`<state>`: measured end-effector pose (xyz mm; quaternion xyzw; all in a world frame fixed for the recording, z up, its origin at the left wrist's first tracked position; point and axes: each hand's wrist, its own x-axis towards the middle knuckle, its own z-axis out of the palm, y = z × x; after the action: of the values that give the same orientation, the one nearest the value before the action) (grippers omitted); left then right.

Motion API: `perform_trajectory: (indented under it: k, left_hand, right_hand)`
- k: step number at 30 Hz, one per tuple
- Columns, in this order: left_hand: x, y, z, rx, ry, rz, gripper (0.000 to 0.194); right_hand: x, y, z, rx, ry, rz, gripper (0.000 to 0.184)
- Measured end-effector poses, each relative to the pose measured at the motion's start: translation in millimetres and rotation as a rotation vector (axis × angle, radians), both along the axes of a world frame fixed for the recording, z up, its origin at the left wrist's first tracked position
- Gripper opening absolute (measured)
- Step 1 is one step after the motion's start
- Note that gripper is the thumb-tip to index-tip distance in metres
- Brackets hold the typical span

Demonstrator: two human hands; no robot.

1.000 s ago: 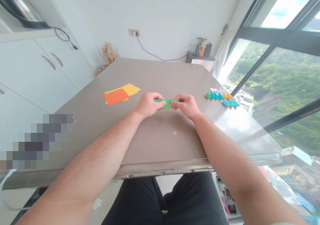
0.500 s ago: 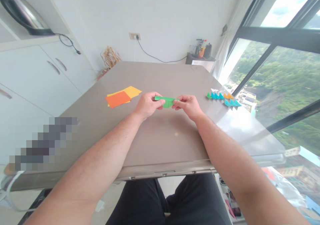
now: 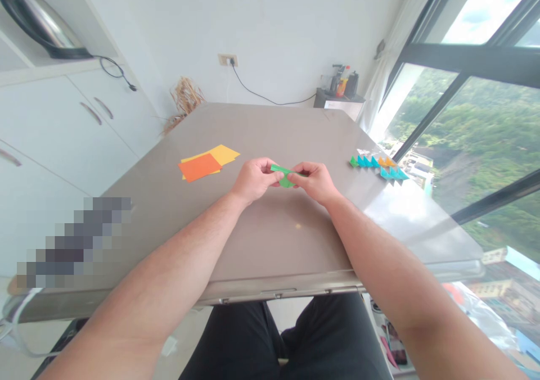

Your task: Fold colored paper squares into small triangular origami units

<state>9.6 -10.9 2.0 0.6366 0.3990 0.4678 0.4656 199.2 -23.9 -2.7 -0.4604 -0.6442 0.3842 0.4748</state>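
From my end of the feed I have both bare hands in front of me, drawn close together over the middle of the counter [image 3: 270, 234], with a small folded piece of green paper [image 3: 286, 182] between them. The fingers of the left hand [image 3: 254, 180] are closed on its left part, thumb pressed to the near side; the fingers of the right hand [image 3: 315, 181] pinch its right part in much the same way. A narrow strip slants along the paper's upper edge, and a lower part shows between the two thumbs — I can't tell from here whether it touches the surface below. Beyond the left hand, and apart from it, I see an orange sheet [image 3: 199, 167] lying over yellow sheets [image 3: 225, 153], one yellow corner pointing away to the right. Well off to the right, near the window [image 3: 476, 116], small folded paper pieces stand in a row: a green piece [image 3: 353, 162] at the left end, then blue pieces [image 3: 367, 162], then orange pieces [image 3: 385, 162], with a second blue group [image 3: 393, 173] just in front. Past the far edge there's a wall socket [image 3: 228, 60] with a black cord [image 3: 257, 94] running right — and a kettle [image 3: 46, 23] sits on a shelf at upper left.
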Motion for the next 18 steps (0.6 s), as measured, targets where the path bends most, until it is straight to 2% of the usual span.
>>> perform_trajectory:
  k: [4,11,18]
  left_hand:
    - [1.5,-2.1,-0.2,0.022,0.082,0.018,0.024]
    - [3.4,-4.6,3.1,-0.078,-0.021,0.022,0.021]
    - [5.9,-5.4,3.0,-0.082,-0.065,0.037,0.021]
  right_hand:
    - [-2.4,-1.7,-0.7,0.023,0.017,0.032,0.021]
    - [-7.0,-4.7,3.5,0.069,-0.073,-0.076,0.02]
    - [-9.8,-7.0,5.5,0.054,-0.07,-0.071,0.02]
